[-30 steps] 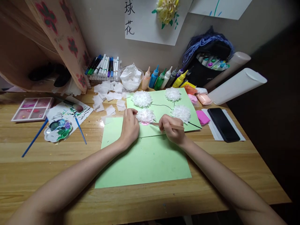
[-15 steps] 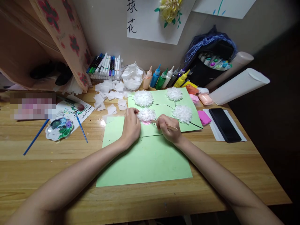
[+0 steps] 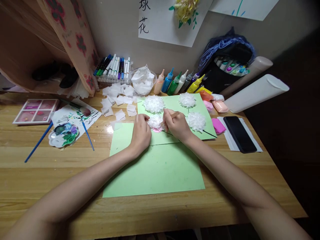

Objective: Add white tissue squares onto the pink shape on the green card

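My left hand (image 3: 141, 133) rests with curled fingers at the left edge of a white paper flower (image 3: 155, 121). Its fingertips meet the petals, and what they pinch, if anything, is hidden. My right hand (image 3: 176, 125) is closed around a flat wooden craft stick (image 3: 176, 114), mostly covered by the fingers, on the flower's right side. Pink clay (image 3: 157, 130) shows under the flower's lower edge. More white flowers (image 3: 154, 104) with thin black stem lines sit on the green card (image 3: 172, 100). A plain green lower sheet (image 3: 155, 173) lies nearer me.
Torn tissue pieces (image 3: 113, 96), a tissue-filled bowl (image 3: 143, 80), markers (image 3: 113, 68) and paint bottles (image 3: 172, 85) line the back. Leftward lie a paint palette (image 3: 63, 135) and brushes (image 3: 87, 135). A phone (image 3: 240, 134) and pink clay packet (image 3: 218, 126) are at right.
My right hand has shifted up and slightly left, turning so the stick's end no longer points out to the lower right. My left hand stays by the flower. The view has shifted slightly.
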The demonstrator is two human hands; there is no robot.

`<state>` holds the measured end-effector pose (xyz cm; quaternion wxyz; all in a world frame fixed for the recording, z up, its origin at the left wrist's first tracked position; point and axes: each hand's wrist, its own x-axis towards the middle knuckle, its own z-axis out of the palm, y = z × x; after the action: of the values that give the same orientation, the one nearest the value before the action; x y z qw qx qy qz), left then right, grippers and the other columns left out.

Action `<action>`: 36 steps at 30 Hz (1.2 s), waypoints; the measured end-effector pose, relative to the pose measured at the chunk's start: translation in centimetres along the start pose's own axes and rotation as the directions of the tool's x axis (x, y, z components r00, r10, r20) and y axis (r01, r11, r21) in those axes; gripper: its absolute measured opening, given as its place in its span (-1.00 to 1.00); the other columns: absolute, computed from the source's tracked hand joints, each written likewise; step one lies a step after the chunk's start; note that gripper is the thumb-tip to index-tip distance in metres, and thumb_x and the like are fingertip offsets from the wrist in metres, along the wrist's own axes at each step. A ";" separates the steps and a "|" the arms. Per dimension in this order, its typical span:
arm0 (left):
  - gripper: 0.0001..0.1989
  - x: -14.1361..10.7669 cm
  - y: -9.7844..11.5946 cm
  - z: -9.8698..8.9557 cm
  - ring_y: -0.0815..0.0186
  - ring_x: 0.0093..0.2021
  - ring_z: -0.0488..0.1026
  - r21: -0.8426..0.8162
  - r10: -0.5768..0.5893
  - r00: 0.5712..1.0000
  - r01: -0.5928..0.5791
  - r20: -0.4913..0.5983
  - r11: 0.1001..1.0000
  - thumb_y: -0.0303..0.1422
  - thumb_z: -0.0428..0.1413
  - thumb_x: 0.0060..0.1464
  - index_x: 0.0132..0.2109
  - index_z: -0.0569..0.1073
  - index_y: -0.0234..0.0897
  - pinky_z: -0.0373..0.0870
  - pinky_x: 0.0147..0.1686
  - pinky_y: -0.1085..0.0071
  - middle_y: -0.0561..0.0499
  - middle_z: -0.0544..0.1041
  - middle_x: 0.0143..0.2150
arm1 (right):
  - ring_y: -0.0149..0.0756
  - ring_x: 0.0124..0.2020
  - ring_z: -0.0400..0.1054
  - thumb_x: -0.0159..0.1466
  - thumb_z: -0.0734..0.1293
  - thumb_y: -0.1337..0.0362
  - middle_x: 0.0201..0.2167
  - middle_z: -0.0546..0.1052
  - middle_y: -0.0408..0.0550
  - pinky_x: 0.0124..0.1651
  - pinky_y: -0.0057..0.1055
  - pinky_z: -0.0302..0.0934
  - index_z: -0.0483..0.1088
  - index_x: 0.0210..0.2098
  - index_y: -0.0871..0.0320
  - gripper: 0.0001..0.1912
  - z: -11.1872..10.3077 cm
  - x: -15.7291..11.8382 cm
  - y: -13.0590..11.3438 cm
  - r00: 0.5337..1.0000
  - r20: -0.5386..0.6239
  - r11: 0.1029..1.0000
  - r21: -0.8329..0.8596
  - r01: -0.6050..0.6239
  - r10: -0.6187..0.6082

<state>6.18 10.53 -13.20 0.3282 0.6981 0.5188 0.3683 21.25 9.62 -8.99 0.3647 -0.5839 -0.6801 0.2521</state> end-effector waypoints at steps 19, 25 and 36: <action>-0.78 0.1 0.0 -0.2 0.23 -0.10 0.28 -0.030 -0.013 1.000 0.013 -0.010 0.999 -0.61 -0.17 0.06 -0.20 0.18 -0.22 0.27 -0.04 0.24 -0.08 0.31 -0.16 | -0.41 -0.68 0.20 0.38 0.08 0.09 -0.75 0.30 -0.21 -0.56 -0.42 0.08 0.24 -0.59 0.10 -0.55 -2.0 -1.7 0.1 0.990 -0.142 0.979 0.197 0.051 -0.023; -0.94 3.9 -0.5 -4.4 0.13 -0.08 0.31 0.323 0.015 0.996 0.015 -0.090 0.946 -0.44 -0.06 0.14 -0.21 0.27 -0.25 0.25 -0.05 0.16 -0.13 0.36 -0.17 | -0.37 -0.67 0.16 0.37 0.08 0.16 -0.71 0.33 -0.16 -0.57 -0.36 0.05 0.28 -0.60 0.10 -0.55 -0.5 -6.6 3.7 0.921 -0.383 0.967 0.199 0.159 -0.073; -0.93 6.7 -3.5 -7.8 0.12 -0.20 0.38 0.521 0.123 0.978 -0.194 0.168 0.831 -0.36 0.09 0.05 -0.35 0.46 -0.23 0.29 -0.18 0.22 -0.09 0.45 -0.28 | -0.30 -0.67 0.19 0.36 0.07 0.11 -0.72 0.32 -0.12 -0.58 -0.32 0.07 0.28 -0.61 0.07 -0.54 -0.1 -7.3 4.4 0.927 -0.374 0.959 0.247 0.138 -0.037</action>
<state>-0.91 18.42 -10.95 0.1214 0.8246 0.5189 0.1898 24.43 3.33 -13.76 0.5716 -0.5341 -0.5855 0.2124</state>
